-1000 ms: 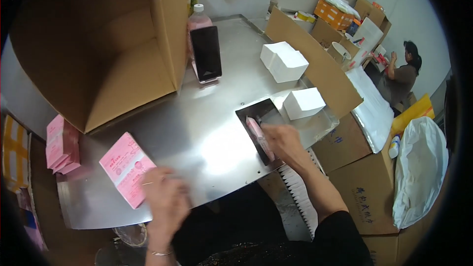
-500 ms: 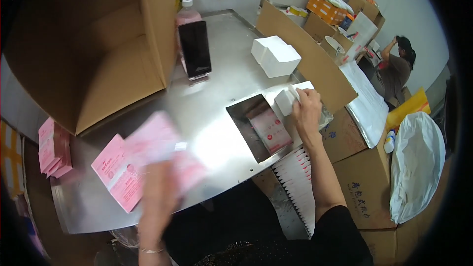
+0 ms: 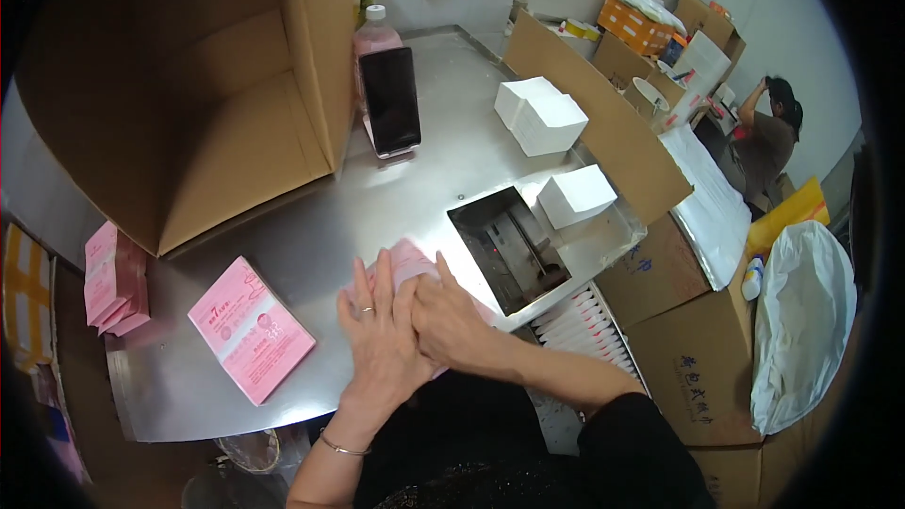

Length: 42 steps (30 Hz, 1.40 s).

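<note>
Both my hands lie on a pink printed packet [image 3: 412,257] on the metal table, mostly hidden beneath them. My left hand [image 3: 385,335] is flat, its fingers spread. Overlapping its thumb side, my right hand [image 3: 457,320] presses down with one finger stretched apart; its other fingertips are partly hidden. To the left lies a stack of pink packets [image 3: 250,330] with a pale band across the middle. Right of my hands, a rectangular opening [image 3: 495,226] in the table shows dark metal parts inside. Beside it stands a white paper stack [image 3: 577,196].
A large open carton [image 3: 316,66] stands at the left, above more pink packets [image 3: 115,278]. A phone [image 3: 390,99] leans before a bottle [image 3: 375,30]. Farther back is another white stack [image 3: 542,116]. Cartons [image 3: 693,368] and a white bag [image 3: 801,320] stand right. A person [image 3: 768,137] sits beyond.
My left hand moved right onto the pink packet, which left its blur over the stack. My right hand let go of the white stack and joined it. The pink packet in the opening is gone.
</note>
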Each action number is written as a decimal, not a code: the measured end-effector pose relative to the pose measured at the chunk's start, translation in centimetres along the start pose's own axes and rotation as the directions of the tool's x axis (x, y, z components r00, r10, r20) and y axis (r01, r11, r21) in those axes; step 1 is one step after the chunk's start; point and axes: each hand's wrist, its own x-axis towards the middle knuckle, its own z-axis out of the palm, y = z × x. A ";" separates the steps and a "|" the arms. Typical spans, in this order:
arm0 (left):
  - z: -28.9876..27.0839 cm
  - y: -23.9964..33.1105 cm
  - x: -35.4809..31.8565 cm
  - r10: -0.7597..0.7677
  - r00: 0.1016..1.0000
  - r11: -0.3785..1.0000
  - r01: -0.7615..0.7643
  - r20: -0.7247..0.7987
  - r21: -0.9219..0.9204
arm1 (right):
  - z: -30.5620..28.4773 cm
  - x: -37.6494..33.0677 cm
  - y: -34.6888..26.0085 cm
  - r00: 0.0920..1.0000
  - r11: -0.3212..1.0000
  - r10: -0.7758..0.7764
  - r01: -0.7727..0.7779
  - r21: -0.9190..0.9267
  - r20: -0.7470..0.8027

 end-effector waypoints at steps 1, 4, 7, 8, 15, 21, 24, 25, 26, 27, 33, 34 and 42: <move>-0.3 -0.9 -0.4 0.040 0.995 0.999 -0.041 0.093 0.008 | -0.3 -1.4 -0.1 0.959 0.972 -0.048 0.109 0.206 -0.279; 0.1 -2.5 -0.7 0.118 0.987 0.978 -0.135 0.107 0.162 | -2.7 -3.8 5.1 0.883 0.978 0.165 -0.205 -0.046 -0.439; -0.7 -0.5 -0.6 -0.036 0.996 0.953 0.009 0.085 0.303 | -6.7 -4.4 11.5 0.754 0.775 0.274 -0.541 -0.327 -0.597; -0.2 -0.2 -0.3 -0.019 0.997 0.956 -0.002 0.069 0.293 | -6.3 -5.1 13.4 0.748 0.764 0.263 -0.547 -0.342 -0.609; -0.9 0.6 0.8 0.075 0.990 0.943 -0.109 0.120 0.314 | -5.8 -6.9 16.9 0.694 0.715 0.555 -0.679 -0.163 -0.458; 0.0 0.9 0.0 0.023 0.967 0.982 -0.069 0.253 0.174 | -5.5 -7.5 16.1 0.672 0.809 0.386 -0.576 -0.118 -0.632; 0.0 0.2 -0.8 0.116 0.954 0.993 -0.119 0.276 -0.004 | -3.1 -6.4 10.5 0.854 0.977 0.085 -0.173 -0.125 -0.512; -0.4 -0.1 -0.7 0.063 0.960 0.997 -0.047 0.271 -0.066 | -2.3 -6.2 6.2 0.899 0.999 0.032 -0.047 -0.022 -0.436; -0.8 -0.6 -0.4 0.008 0.965 0.992 0.026 0.261 -0.124 | -2.9 -5.8 1.9 0.995 0.999 -0.029 0.030 0.014 -0.094; -1.2 -1.0 0.0 0.075 0.970 0.992 -0.049 0.233 -0.112 | -2.1 -7.3 0.0 0.973 0.989 -0.139 0.144 0.018 -0.182; -1.6 1.2 -0.2 0.093 0.975 0.991 -0.072 0.200 -0.113 | 2.2 -0.6 4.1 0.977 0.997 0.065 -0.074 -0.037 -0.203; -1.7 1.2 -0.4 0.064 0.966 0.997 -0.054 0.250 -0.050 | 2.4 0.4 4.6 0.959 0.983 0.103 -0.139 -0.118 -0.264; -4.2 -1.9 -4.1 0.180 0.959 0.950 -0.112 0.218 -0.290 | -0.1 -4.5 11.3 0.841 0.848 0.529 -0.521 -0.091 0.114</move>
